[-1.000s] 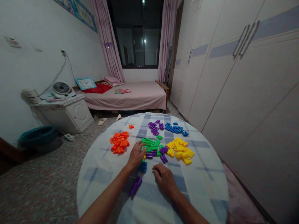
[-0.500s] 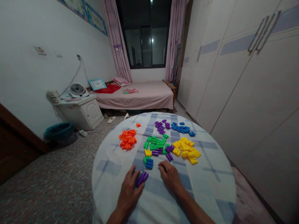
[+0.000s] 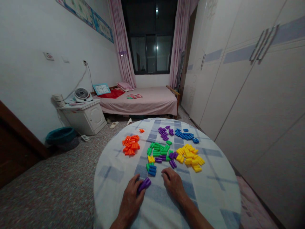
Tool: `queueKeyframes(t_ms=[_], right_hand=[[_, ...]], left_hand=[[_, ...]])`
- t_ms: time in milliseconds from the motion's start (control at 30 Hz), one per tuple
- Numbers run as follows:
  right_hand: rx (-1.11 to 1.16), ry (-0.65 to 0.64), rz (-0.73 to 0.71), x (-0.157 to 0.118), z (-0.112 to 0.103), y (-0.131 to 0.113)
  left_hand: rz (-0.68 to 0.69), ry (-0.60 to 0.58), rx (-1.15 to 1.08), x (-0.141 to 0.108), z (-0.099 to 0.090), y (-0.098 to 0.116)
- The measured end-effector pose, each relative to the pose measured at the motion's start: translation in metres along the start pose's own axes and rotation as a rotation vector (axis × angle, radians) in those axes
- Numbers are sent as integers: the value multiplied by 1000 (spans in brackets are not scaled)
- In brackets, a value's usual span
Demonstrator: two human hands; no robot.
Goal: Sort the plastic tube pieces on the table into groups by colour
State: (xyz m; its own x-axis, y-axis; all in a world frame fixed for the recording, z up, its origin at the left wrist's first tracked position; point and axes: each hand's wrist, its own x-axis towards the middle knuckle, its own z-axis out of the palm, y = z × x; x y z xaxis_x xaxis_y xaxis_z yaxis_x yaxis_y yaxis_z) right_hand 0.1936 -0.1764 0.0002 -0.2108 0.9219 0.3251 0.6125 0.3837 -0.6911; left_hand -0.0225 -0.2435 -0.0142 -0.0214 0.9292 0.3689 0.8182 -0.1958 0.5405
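Cloth-covered round table in white with blue checks [image 3: 158, 203], filling the lower middle of the frame and pretty busy with little plastic bits. Left hand [image 3: 131, 194] low, just left of center, thumb and fingers pinched on a glossy purple plastic piece [image 3: 145, 183] shaped like joined tubes. Looks stiff and super light, maybe a touch slippery on those smooth sides, hardly fragile. Best hold, at a guess: both long sides, around mid-length. Right hand [image 3: 175, 183] resting on the table a bit right of center, fingers loosely curled, palm hidden, so no telling about any contents.

Just beyond the purple piece, stubby blue plastic tubes [image 3: 152, 170] with bright green ones [image 3: 148, 167] peeking out alongside. Kinda in the way, easy to bump. Past those, a small yellow plastic clump [image 3: 151, 159], dark purple plastic tubes [image 3: 160, 158] and a green plastic pile [image 3: 157, 153] mid-frame. Big yellow plastic heap [image 3: 190, 156] off to the right, orange plastic heap [image 3: 131, 145] off to the left. Toward the far edge, a purple plastic cluster [image 3: 163, 133] and a blue plastic cluster [image 3: 185, 135]. Way back, upper middle: pink-sheeted bed [image 3: 147, 103].
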Motion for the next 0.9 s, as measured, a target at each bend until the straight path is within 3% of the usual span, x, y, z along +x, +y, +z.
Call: queueKeyframes(t_ms=[633,900], right_hand=[[-21,-7,-9,1,-1,2],[-35,-13,-11,1,0,4]], left_hand=[[-18,38,-90,1,-1,-3],[48,29,-50,2,-5,3]])
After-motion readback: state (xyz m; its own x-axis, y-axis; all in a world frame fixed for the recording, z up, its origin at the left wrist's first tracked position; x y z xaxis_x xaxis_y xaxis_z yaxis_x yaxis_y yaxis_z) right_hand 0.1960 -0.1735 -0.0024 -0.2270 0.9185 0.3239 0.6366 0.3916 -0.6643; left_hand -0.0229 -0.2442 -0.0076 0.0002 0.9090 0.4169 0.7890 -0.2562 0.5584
